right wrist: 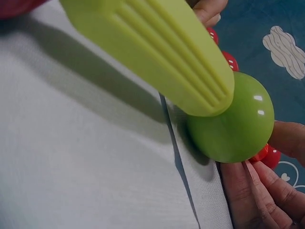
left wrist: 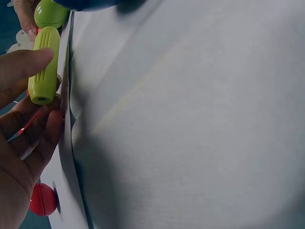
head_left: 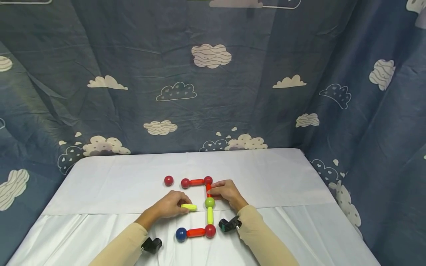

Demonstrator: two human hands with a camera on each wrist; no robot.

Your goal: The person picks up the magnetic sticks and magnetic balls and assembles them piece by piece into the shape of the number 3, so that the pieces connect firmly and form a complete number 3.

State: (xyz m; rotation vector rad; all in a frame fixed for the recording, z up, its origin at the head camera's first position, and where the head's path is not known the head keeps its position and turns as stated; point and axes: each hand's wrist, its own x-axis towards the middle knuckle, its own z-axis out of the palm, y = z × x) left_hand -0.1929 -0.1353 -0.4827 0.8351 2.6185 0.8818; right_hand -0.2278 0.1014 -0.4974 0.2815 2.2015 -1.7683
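Note:
My left hand [head_left: 173,204] pinches a yellow-green rod [left wrist: 44,67] between thumb and fingers, its near end pointing at the green ball [head_left: 210,202]. With my right hand [head_left: 227,193] I grip the upright red rod [head_left: 208,190], which links the green ball to a red ball [head_left: 208,180] at the far corner. A second yellow-green rod [right wrist: 167,52] joins the green ball to a nearer red ball [head_left: 210,231]. From that one a red rod [head_left: 195,232] runs left to a blue ball [head_left: 181,234]. At the far side another red rod [head_left: 196,182] ends in a red ball [head_left: 185,183].
A loose red ball [head_left: 168,180] lies left of the joined pieces. White cloth [head_left: 283,177] covers the table, with a seam across its middle. Behind hangs a dark blue curtain [head_left: 239,107] with cloud prints. A black wrist camera [head_left: 229,224] is strapped to each wrist.

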